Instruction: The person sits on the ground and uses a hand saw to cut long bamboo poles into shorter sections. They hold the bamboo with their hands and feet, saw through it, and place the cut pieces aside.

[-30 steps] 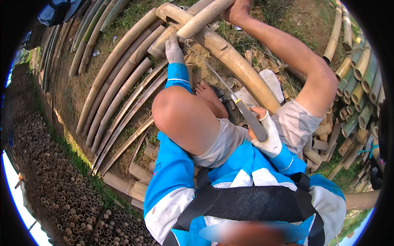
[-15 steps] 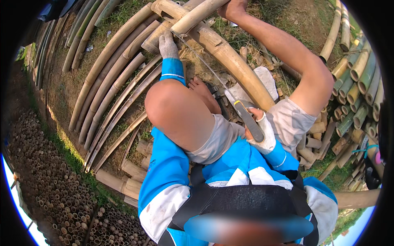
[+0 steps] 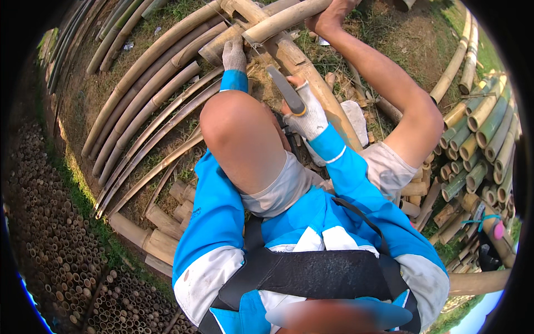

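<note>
My left hand [image 3: 234, 55], in a knitted glove, grips the cut end of a thick bamboo pole [image 3: 218, 47]. Closed around the grey handle of a hand saw [image 3: 286, 90], my right hand [image 3: 309, 114] wears a pale fingerless glove and is close to the pole. I cannot make out the saw's blade. Another bamboo pole [image 3: 286, 21] crosses over the thick bamboo support [image 3: 320, 83], and my bare foot [image 3: 332, 18] rests against its upper end.
Long bamboo poles [image 3: 142, 83] lie in rows to the left. Stacked green and yellow bamboo [image 3: 473, 139] stands at the right, with short offcuts [image 3: 414, 189] beside my leg. Many upright bamboo ends [image 3: 50, 245] fill the lower left. A whitish slab [image 3: 356, 119] lies beyond the support.
My right hand has moved up and left with the saw, from near my lap to close by the poles. The long blade seen earlier no longer shows. My left hand stays on the bamboo.
</note>
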Tool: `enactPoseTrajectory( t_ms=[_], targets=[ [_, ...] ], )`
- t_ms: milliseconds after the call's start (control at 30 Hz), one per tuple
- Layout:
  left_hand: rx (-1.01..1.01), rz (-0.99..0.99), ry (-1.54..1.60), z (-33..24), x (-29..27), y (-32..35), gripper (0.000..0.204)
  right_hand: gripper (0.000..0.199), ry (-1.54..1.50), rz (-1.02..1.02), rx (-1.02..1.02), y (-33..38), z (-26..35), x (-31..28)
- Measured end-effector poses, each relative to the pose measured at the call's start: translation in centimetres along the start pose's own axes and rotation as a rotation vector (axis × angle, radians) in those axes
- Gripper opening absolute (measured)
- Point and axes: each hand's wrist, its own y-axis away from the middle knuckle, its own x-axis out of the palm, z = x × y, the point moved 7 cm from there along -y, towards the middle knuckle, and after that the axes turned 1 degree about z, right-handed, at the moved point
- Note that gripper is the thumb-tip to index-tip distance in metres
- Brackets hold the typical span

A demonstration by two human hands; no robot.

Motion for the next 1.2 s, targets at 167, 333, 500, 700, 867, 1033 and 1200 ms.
enactPoseTrajectory(
  t_ms=[167, 333, 500, 700, 867, 1033, 1200],
  targets=[
    [-0.075, -0.005, -0.066, 0.4, -0.3, 0.4, 0.042, 0.054, 0.242, -0.102, -0.042, 18.1, 2.0, -7.6],
    [-0.068, 0.01, -0.086, 0.2, -0.4, 0.2, 0.042, 0.058, 0.106, -0.071, -0.075, 5.4, 4.6, -4.1],
    [0.063, 0.008, -0.113, -1.8, -0.2, 0.7, 0.041, 0.048, -0.095, 0.049, -0.111, -12.1, 2.3, 4.2],
    [-0.065, -0.006, -0.128, -0.3, -0.3, 0.8, 0.044, 0.052, 0.03, 0.041, -0.12, 6.0, 0.8, -2.3],
    [-0.009, -0.028, -0.138, 1.3, -0.5, 0.7, 0.037, 0.053, 0.306, -0.035, -0.073, 17.9, 2.9, -7.3],
    [-0.009, -0.007, -0.174, 0.9, -0.2, 0.3, 0.043, 0.048, 0.064, 0.001, 0.004, -1.0, 3.8, -0.6],
    [0.027, -0.062, -0.255, -0.4, -0.6, 0.1, 0.05, 0.049, -0.089, -0.04, -0.273, -11.0, 2.6, 3.4]
  ],
)
